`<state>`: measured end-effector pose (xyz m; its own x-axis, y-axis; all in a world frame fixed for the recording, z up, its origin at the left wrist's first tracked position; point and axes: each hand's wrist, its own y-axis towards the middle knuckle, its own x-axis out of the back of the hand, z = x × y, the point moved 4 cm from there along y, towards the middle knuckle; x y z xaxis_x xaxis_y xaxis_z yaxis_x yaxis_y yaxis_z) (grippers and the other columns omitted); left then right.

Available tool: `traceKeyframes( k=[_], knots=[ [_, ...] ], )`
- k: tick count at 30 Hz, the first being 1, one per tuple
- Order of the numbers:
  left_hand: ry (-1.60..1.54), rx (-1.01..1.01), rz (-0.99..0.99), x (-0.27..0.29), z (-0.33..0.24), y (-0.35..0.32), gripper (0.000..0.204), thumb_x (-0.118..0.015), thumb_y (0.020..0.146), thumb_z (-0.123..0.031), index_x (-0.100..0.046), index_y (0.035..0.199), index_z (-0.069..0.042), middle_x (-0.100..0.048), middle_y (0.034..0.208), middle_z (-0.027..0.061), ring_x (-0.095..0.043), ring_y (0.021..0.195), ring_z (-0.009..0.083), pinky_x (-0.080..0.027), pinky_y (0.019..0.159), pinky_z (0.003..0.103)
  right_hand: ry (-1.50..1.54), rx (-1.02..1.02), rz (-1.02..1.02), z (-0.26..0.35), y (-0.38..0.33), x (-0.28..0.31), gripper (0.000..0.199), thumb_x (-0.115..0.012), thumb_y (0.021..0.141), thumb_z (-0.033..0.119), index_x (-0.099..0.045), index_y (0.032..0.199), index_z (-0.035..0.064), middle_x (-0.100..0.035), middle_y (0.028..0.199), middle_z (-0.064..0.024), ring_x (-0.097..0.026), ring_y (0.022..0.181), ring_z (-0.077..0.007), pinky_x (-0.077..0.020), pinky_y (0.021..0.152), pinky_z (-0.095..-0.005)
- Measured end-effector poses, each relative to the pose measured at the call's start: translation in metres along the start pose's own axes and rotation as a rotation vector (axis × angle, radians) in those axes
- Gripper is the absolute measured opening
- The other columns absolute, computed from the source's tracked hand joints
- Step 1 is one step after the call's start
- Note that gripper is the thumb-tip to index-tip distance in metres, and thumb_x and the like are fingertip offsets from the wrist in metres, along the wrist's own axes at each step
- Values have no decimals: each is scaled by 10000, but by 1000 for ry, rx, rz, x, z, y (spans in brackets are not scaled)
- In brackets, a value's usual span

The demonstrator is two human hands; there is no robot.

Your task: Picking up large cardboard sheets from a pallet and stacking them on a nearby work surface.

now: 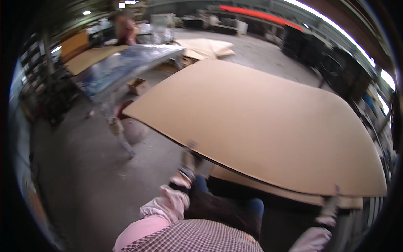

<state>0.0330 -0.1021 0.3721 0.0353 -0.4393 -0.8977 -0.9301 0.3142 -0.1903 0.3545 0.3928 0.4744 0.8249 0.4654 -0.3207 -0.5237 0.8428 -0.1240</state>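
Note:
A large brown sheet, like cardboard or fibreboard [252, 122], stretches out before me, its near edge running from left to right. My left hand [189, 159] grips that edge toward its left part, thumb on top and fingers hidden beneath. Farther right, my right hand [331, 204] holds the same edge near the right corner, its thumb also on top. Under the raised sheet lies another brown sheet [239, 176], partly covered, with a dark gap or surface below it.
To the left stands a long table with a shiny bluish top [138, 63] and a tan board [96, 58]. Behind it is a blurred person [125, 29]. A small box [137, 86] sits near the table. More brown sheets [205, 47] lie beyond; dark stacks [323, 59] stand right.

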Motion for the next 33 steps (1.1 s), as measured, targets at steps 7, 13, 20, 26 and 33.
traceKeyframes(
  k=[7, 13, 20, 26, 33],
  knots=[
    [359, -176, -134, -8, 179, 26, 486, -676, 600, -126, -470, 1034, -45, -502, 1033, 49, -440, 963, 197, -325, 883, 309, 59, -35, -137, -191, 47, -95, 427, -654, 667, 157, -505, 1043, 21, -515, 1026, -42, -473, 916, -165, -371, 849, -297],
    [89, 225, -467, 105, 133, 66, 420, -628, 656, -101, -466, 1037, -33, -529, 985, 116, -500, 916, 256, -386, 831, 393, -92, -540, -203, -186, 97, 14, 289, -652, 651, 141, -532, 897, 45, -553, 918, -84, -524, 856, -234, -434, 773, -402],
    [470, 170, -604, 200, 169, 85, 272, -647, 662, -100, -562, 911, -34, -586, 843, 90, -556, 738, 224, -443, 711, 337, -73, -461, -393, -274, 130, 98, 433, -650, 672, 183, -475, 1038, 29, -516, 1034, -124, -492, 922, -253, -380, 858, -385],
    [1072, 174, -546, 188, 171, 109, 293, -676, 650, -145, -591, 907, -34, -609, 810, 74, -562, 717, 193, -427, 709, 297, -370, -604, -479, -323, 157, 135, 446, -625, 708, 260, -446, 1079, 89, -469, 1115, -93, -438, 994, -257, -336, 874, -410],
    [1890, 645, -532, 160, 165, 121, 535, -646, 625, -423, -539, 1031, -91, -524, 1062, 137, -484, 996, 287, -339, 879, 341, -452, -634, -563, -295, 134, 109, 428, -645, 697, 237, -446, 1067, 155, -443, 1122, -66, -405, 1003, -245, -416, 740, -442]
  ],
)
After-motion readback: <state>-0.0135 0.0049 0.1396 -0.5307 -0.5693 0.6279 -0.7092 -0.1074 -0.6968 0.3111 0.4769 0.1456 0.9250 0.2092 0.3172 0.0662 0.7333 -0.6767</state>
